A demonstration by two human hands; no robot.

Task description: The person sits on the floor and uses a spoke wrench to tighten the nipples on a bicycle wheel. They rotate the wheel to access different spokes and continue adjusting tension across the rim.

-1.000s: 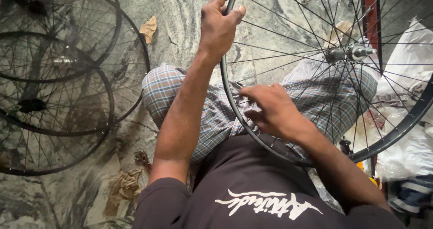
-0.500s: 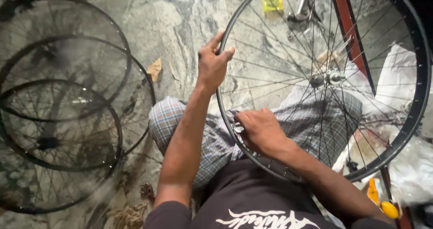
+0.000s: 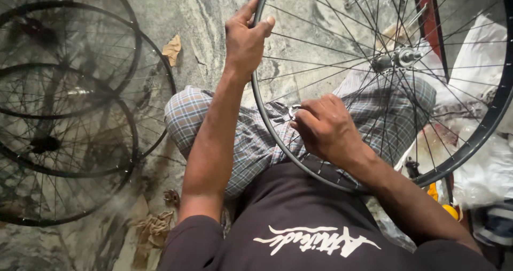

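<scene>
A black bicycle wheel rim (image 3: 483,129) with thin metal spokes and a silver hub (image 3: 398,58) stands upright over my lap. My left hand (image 3: 245,38) grips the rim at its upper left edge, thumb over the top. Lower down, my right hand (image 3: 326,129) is closed on a small silver tool (image 3: 294,111) pressed against a spoke near the rim's inner edge. My legs in checked cloth lie under the wheel.
Several black spoked wheels (image 3: 69,116) lie stacked on the marble floor at the left. Brown rags (image 3: 152,231) and a scrap of paper (image 3: 172,49) lie on the floor. A red stand post (image 3: 427,14) rises behind the hub; white plastic bags (image 3: 483,57) sit at right.
The view has tilted and shifted, so the wheel sits differently in frame. My left hand stays on the rim's upper edge and my right hand stays at the spoke by the rim.
</scene>
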